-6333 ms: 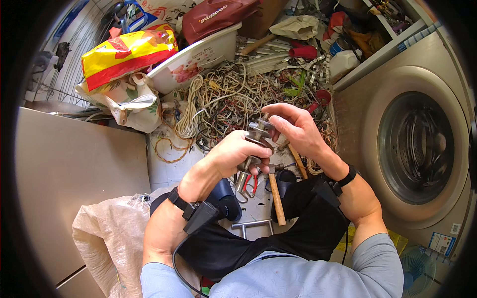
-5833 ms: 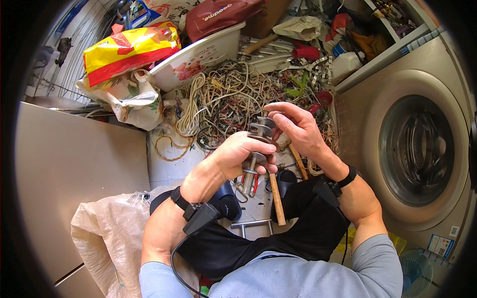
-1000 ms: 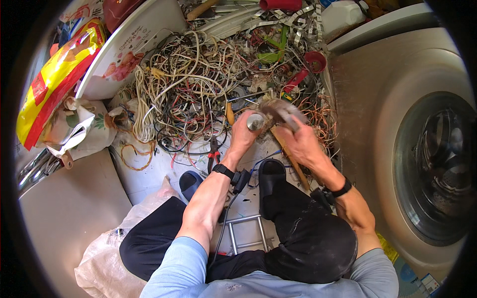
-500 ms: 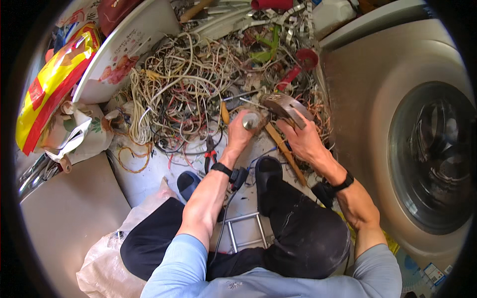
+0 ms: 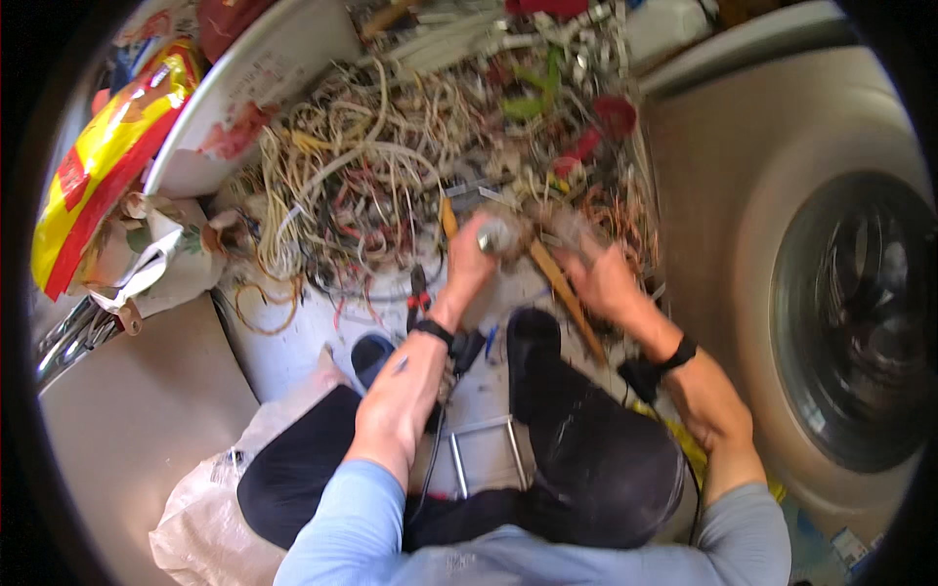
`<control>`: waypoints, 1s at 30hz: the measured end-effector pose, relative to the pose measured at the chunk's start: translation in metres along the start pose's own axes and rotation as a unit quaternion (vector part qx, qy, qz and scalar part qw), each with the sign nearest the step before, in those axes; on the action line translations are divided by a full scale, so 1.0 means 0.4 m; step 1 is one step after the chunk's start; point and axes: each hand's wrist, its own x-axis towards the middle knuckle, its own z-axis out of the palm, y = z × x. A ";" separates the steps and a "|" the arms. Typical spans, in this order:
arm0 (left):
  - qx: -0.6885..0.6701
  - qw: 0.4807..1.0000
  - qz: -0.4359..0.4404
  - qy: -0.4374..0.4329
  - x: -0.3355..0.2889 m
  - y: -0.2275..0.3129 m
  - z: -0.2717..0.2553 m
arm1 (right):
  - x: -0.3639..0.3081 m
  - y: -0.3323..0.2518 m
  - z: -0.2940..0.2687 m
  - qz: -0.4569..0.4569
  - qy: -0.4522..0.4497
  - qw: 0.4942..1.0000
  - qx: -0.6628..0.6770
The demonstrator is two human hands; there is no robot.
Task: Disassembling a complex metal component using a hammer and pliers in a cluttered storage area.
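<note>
My left hand (image 5: 471, 259) is closed around a piece with a shiny round metal end (image 5: 494, 236); its exact kind is unclear. Close to its right, my right hand (image 5: 608, 283) grips a rusty brown hammer (image 5: 565, 230), whose head is smeared by motion. Between the hands and slanting toward me lies a wooden stick (image 5: 572, 308). Left of my left hand is an orange-yellow handle (image 5: 448, 217), its tip among the scraps. Red-handled pliers (image 5: 418, 291) lie on the floor beside my left wrist.
A large heap of tangled cables (image 5: 362, 166) fills the space ahead. A front-loading washing machine (image 5: 723, 195) stands on the right. To the left are a white tub (image 5: 264, 93), a yellow and red bag (image 5: 112, 166) and a beige box (image 5: 147, 391). A metal frame (image 5: 489, 459) sits between my legs.
The hammer is now blurred, and my right hand has shifted slightly down. My left hand keeps its hold at nearly the same spot. The whole view has shifted a little.
</note>
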 end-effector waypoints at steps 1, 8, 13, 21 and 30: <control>-0.021 1.000 -0.021 -0.008 0.017 0.033 0.008 | 0.018 -0.027 -0.036 -0.009 0.034 0.999 0.015; -0.045 0.997 -0.048 -0.030 0.015 0.104 -0.008 | 0.050 -0.080 -0.073 0.050 0.089 0.983 0.151; -0.159 0.976 -0.122 -0.080 0.016 0.147 -0.052 | -0.002 -0.059 -0.025 0.165 0.102 0.943 0.269; -0.477 0.802 -0.277 -0.227 -0.036 0.269 -0.164 | -0.033 -0.086 -0.122 0.047 0.092 0.989 0.108; -0.407 0.870 -0.225 -0.162 -0.164 0.471 -0.239 | 0.018 -0.508 -0.569 -0.124 0.194 0.972 0.052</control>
